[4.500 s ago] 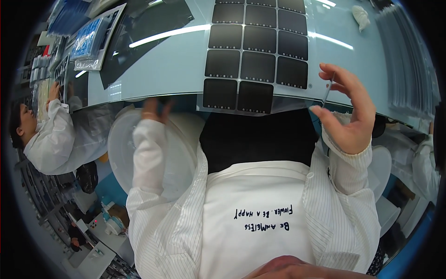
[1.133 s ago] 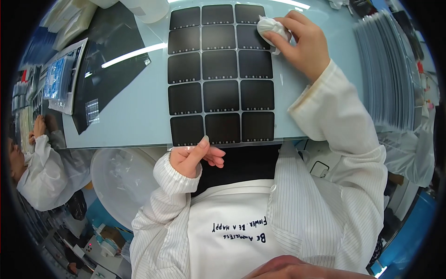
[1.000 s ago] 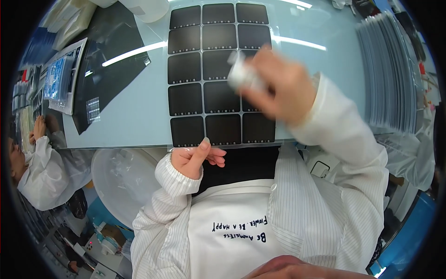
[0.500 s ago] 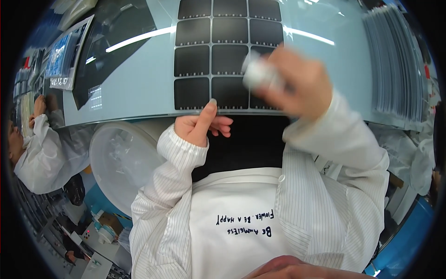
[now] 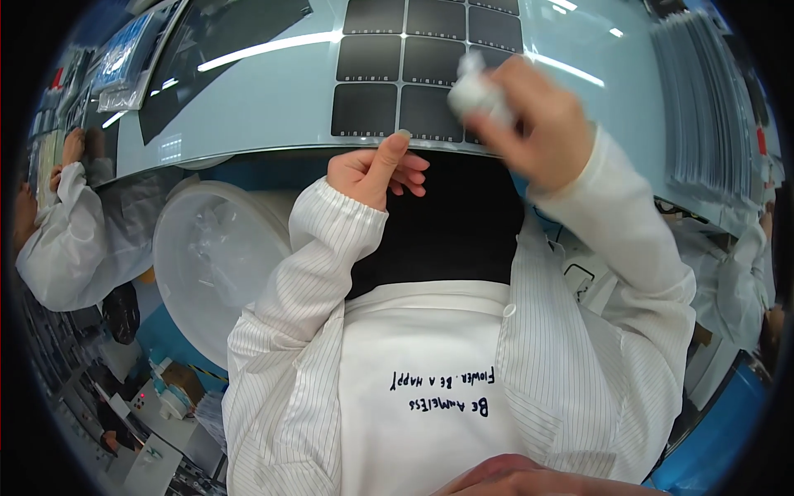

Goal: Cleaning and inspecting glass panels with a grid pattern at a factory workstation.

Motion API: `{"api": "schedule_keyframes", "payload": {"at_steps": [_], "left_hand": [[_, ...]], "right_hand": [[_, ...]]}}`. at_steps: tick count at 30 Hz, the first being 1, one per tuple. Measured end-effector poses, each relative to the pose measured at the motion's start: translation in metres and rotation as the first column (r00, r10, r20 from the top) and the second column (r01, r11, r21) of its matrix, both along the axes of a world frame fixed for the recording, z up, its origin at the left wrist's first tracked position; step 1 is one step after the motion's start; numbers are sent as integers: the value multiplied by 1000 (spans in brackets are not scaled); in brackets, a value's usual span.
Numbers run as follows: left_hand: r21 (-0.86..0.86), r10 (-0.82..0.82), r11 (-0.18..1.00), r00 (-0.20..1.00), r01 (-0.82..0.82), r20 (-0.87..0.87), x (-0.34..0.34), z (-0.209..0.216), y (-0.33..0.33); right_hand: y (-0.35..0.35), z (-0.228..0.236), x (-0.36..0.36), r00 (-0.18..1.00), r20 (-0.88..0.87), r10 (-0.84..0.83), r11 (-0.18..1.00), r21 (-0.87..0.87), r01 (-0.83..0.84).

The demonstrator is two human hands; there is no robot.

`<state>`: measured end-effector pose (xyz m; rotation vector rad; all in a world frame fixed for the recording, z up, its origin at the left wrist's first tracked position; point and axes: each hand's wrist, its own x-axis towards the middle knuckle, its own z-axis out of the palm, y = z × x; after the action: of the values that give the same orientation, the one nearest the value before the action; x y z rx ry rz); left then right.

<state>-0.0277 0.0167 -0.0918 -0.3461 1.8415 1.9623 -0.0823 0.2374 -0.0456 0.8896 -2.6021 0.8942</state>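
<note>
Well, dark panels (image 5: 365,109), glossy table (image 5: 256,103), bin (image 5: 192,277).

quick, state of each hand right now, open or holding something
Left hand: open, loosely curled, thumb at the near edge of the dark-panelled sheet.
Right hand: closed on a white wad, motion-blurred.

pale glass table (image 5: 248,107) occupies ten to two o'clock. on its surface: sheet of dark panels (image 5: 368,58), twelve o'clock; plain dark sheet (image 5: 203,41), eleven o'clock; stack of thin sheets (image 5: 703,107), two o'clock.
</note>
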Motion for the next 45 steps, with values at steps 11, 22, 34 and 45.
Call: {"api": "schedule_keyframes", "payload": {"at_steps": [11, 22, 34, 45], "left_hand": [[60, 11, 998, 997, -6, -82, -1, -10, 1], [131, -30, 991, 999, 35, -42, 0, -10, 2], [259, -24, 966, 1000, 20, 11, 1, 6, 2], [236, -155, 964, 981, 124, 115, 0, 33, 5]], "right_hand": [[-40, -1, -28, 981, -16, 193, 981, 40, -192], [-85, 1, -47, 900, 4, 437, 899, 33, -437], [-86, 18, -47, 911, 11, 412, 907, 89, -412], [-70, 18, -86, 968, 114, 225, 974, -22, -224]]}}
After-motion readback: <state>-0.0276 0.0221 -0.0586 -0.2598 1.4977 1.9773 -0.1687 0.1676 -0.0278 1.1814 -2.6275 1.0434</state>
